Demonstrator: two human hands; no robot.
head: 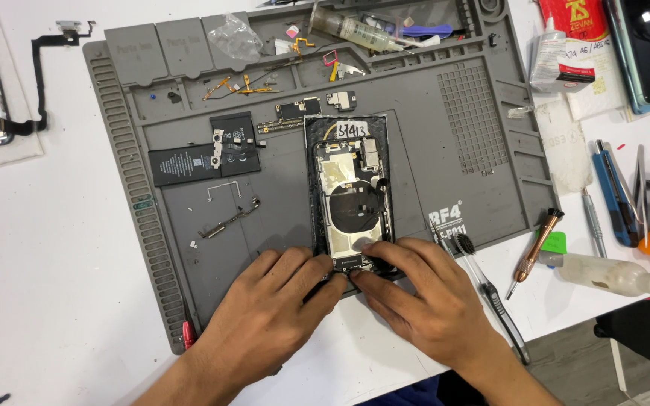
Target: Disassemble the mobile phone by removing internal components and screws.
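Grey mat (445, 150): one opened phone (349, 195), two hands touching it.

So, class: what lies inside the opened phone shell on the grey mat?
Inside the phone shell: a round dark coil and metal plates. Its bottom end is covered by the left hand and right hand.

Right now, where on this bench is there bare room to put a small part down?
The white table left of the grey mat is bare. On the mat, the flat stretch between the opened phone and the right rim is free. Crowded: the top trays, the battery area, and the tools on the right.
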